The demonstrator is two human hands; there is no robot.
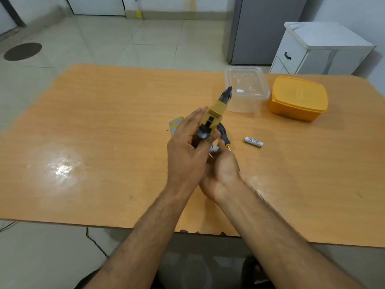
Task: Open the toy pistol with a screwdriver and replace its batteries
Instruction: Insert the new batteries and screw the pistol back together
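Battery-fitting step: left hand point(185, 151) grips the toy pistol point(214, 115), compartment apparently open; right hand point(220, 170) pinches a battery point(214, 149) in its fingers, to be seated next. Spare battery point(253, 142) lies toward the surface's right edge.

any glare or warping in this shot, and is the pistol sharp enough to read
Head view: a bright glare patch sits on the table at left; the wide lens bows the table's edges; the toy pistol in the left hand is slightly soft, while the loose battery label reads clearly.
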